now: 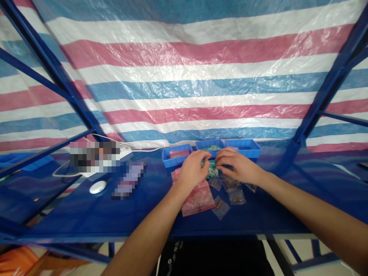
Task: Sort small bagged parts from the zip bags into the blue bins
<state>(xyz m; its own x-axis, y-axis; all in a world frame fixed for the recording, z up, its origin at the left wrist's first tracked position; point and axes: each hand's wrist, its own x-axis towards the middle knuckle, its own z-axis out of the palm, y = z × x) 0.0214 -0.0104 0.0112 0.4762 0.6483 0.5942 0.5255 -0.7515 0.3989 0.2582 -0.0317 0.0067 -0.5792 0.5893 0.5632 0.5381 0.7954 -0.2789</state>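
Note:
My left hand (194, 168) curls its fingers and thumb together beside a small pile of green-and-white packets (212, 171). From the other side my right hand (237, 165) reaches in, fingers bent towards the thumb. Whatever sits at the fingertips is too small to name. Under my left hand lie pink zip bags (198, 199). Small clear bags with thin brass-coloured pieces are spread below my right hand, among them one clear bag (237, 196) and another clear bag (220, 207) nearer the front edge.
Three blue bins line the back: a left bin (166, 160) with pink contents, a middle bin (198, 145) with green ones, a right bin (253, 154). Further left on the blue table (138, 218) are a white round case (97, 187), a blurred phone-like slab (129, 180) and white cables.

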